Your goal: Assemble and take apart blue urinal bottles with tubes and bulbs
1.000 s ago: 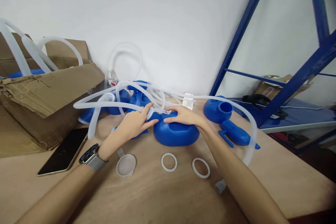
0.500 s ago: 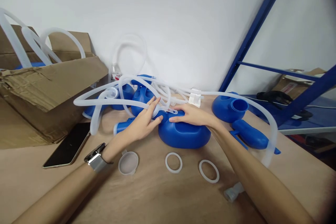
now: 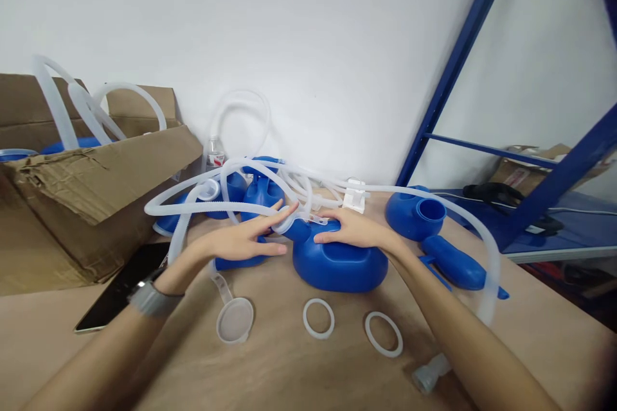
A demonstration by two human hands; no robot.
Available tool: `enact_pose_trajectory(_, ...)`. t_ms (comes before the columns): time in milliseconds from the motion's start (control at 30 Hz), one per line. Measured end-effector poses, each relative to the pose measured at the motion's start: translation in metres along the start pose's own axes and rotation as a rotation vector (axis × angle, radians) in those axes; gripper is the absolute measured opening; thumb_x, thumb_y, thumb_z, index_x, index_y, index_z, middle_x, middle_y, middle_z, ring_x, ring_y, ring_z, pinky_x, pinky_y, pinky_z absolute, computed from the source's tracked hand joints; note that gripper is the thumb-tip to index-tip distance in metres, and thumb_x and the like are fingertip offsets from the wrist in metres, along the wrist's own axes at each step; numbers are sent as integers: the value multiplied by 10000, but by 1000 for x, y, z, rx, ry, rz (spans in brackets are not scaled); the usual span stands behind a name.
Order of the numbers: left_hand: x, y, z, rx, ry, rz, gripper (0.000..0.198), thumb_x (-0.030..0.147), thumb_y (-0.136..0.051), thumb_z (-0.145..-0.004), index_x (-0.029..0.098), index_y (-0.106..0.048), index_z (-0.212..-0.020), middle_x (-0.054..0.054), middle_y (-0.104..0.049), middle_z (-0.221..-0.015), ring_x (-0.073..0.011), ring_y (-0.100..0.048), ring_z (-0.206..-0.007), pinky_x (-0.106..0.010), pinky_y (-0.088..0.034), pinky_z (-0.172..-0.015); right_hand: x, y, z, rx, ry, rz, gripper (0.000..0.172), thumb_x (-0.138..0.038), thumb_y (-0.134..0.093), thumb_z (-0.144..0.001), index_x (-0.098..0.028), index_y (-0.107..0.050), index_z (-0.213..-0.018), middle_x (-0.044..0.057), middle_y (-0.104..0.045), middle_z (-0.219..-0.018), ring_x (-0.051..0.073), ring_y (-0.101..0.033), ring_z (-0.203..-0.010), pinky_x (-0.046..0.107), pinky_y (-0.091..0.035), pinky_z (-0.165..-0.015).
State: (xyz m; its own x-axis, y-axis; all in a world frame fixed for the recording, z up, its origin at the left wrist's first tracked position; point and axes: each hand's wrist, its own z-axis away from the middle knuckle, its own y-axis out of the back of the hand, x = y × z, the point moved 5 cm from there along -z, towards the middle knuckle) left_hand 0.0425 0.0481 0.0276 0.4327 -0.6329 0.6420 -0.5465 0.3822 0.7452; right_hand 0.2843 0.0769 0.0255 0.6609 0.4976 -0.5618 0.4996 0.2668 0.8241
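In the head view, the right hand (image 3: pixel 354 230) lies palm-down on top of a flat blue bottle (image 3: pixel 340 263) that sits on the brown table (image 3: pixel 289 366), fingers spread over its upper face and pressing rather than gripping, so it pins the bottle in place. The left hand (image 3: pixel 245 241) is stretched out flat beside the bottle's neck, fingers straight and loose, their tips at the white collar (image 3: pixel 284 226) where a ribbed white hose (image 3: pixel 202 205) meets the neck; it closes around nothing that I can see. Judging from this, the step in hand is the seating of the hose end on the bottle's mouth, with one hand steadying and the other at the joint. The next move would seem to call for a proper pinch on the collar and a turn or push along the neck, while the right hand keeps the bottle from sliding. Just in front of the bottle lie two white rings (image 3: pixel 319 318), apart from each other, and to their left a clear round lid (image 3: pixel 234 320). A small clear cap (image 3: pixel 429 372) lies near the right forearm. A dark phone (image 3: pixel 120 286) rests by the left wrist, next to a cardboard box (image 3: pixel 96 199). More blue bottles (image 3: pixel 414 212) and loops of hose sit behind and to the right.
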Motion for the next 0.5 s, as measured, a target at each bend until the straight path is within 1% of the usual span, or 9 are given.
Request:
enact_pose_trajectory(67, -4, 15, 10, -66, 45, 96, 581, 467, -713, -915, 352, -590, -1471, -58, -517, -1584, -320, -451, -1493, -480, -530, -1103, 3, 0, 0, -14, -15, -8, 662, -653, -778, -805, -257, -711, -1331, 78, -683, -1411, 363, -631, -1298, 509, -465, -1139)
enact_pose_trajectory(100, -8, 21, 12, -45, 92, 167, 454, 470, -714, -905, 332, -706, -1337, -62, -627, -1481, -322, -557, -1410, -479, -544, -1086, 4, 1, 0, -24, -15, -13, 659, -651, -777, -806, -258, -712, -1331, 76, -687, -1406, 361, -635, -1293, 508, -468, -1137)
enact_pose_trajectory(167, -18, 27, 13, 105, 200, 339, 310, 484, -711, -883, 274, -808, -1089, -87, -772, -1239, -329, -706, -1209, -492, -587, -1019, 4, 2, 0, -32, -9, -15, 643, -648, -772, -811, -261, -718, -1322, 71, -701, -1383, 358, -651, -1270, 500, -480, -1123)
enact_pose_trajectory(200, -23, 26, 11, 207, 251, 430, 304, 488, -702, -879, 252, -809, -1038, -99, -799, -1149, -330, -741, -1126, -498, -608, -972, 4, 3, 1, -31, -4, -12, 639, -648, -770, -811, -262, -721, -1318, 70, -708, -1373, 358, -658, -1258, 497, -487, -1113)
enact_pose_trajectory(267, -30, 16, 3, 390, 324, 603, 321, 475, -664, -892, 230, -780, -1064, -109, -809, -1070, -315, -766, -1034, -486, -633, -889, 2, 4, 1, -18, 5, -7, 632, -649, -773, -807, -264, -729, -1306, 70, -715, -1360, 357, -668, -1239, 489, -499, -1094)
enact_pose_trajectory(300, -32, 7, -2, 439, 352, 685, 320, 454, -644, -902, 225, -759, -1095, -102, -807, -1067, -298, -765, -1022, -463, -635, -872, 0, 4, 2, -16, 12, -8, 620, -643, -773, -809, -267, -733, -1300, 67, -718, -1355, 354, -674, -1228, 484, -504, -1085)
enact_pose_trajectory(367, -31, -14, -14, 455, 411, 845, 317, 427, -609, -924, 206, -725, -1119, -98, -800, -1070, -264, -764, -973, -395, -636, -807, -6, 1, 2, -23, 35, -9, 584, -620, -781, -810, -276, -744, -1280, 52, -731, -1331, 341, -688, -1199, 465, -516, -1065)
enact_pose_trajectory(433, -25, -32, -23, 423, 459, 1025, 334, 437, -569, -954, 181, -715, -1111, -108, -796, -1074, -238, -761, -897, -337, -622, -735, -14, -4, 3, -29, 75, 6, 556, -609, -794, -802, -293, -756, -1258, 34, -747, -1294, 331, -699, -1166, 447, -527, -1039)
enact_pose_trajectory(500, -18, -43, -27, 411, 471, 1196, 340, 431, -542, -978, 165, -722, -1088, -114, -798, -1060, -219, -758, -830, -303, -606, -696, -21, -9, 3, -17, 106, 36, 562, -632, -802, -785, -309, -764, -1244, 28, -762, -1251, 336, -703, -1140, 442, -534, -1011)
